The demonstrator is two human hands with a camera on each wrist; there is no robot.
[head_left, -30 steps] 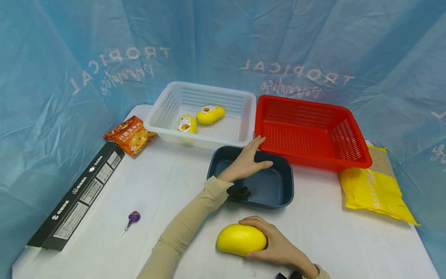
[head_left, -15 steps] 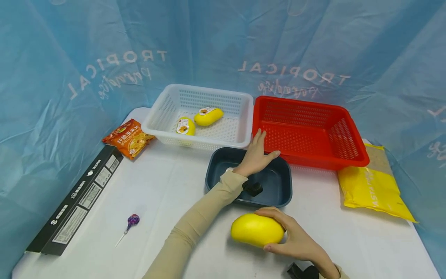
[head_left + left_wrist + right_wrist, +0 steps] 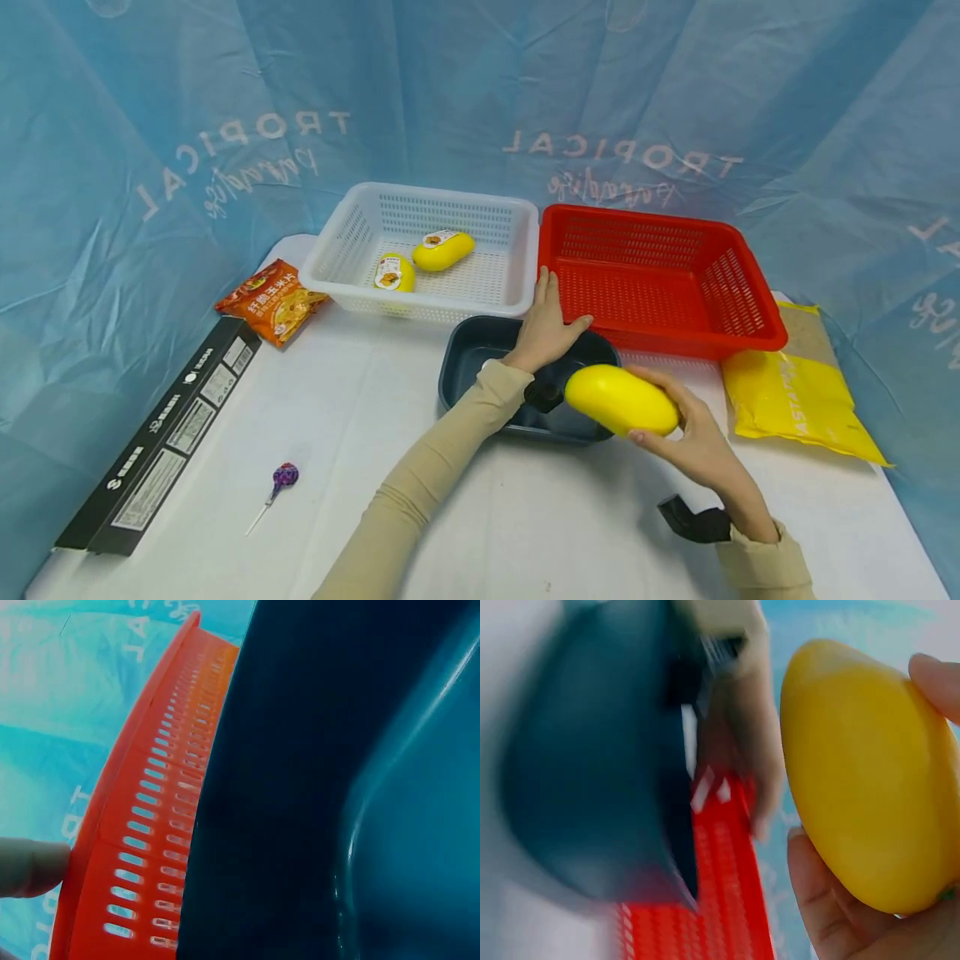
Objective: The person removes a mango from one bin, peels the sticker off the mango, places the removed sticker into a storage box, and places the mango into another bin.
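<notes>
My right hand grips a yellow mango from its right side. The mango is in the air, in front of the right side of the dark blue basin. In the right wrist view, fingers and thumb lie on both sides of the mango. My left hand reaches over the basin with straight fingers to the near left corner of the red basket. A fingertip touches that basket's rim in the left wrist view; most of the hand is out of that frame.
Two stickered mangoes, one behind the other, lie in a white basket. An orange snack bag, a long black box and a lollipop are on the left. A yellow packet lies right.
My right hand has lifted the mango from near the table and carried it forward and right. My left hand has shifted slightly, its fingers now at the red basket's corner.
</notes>
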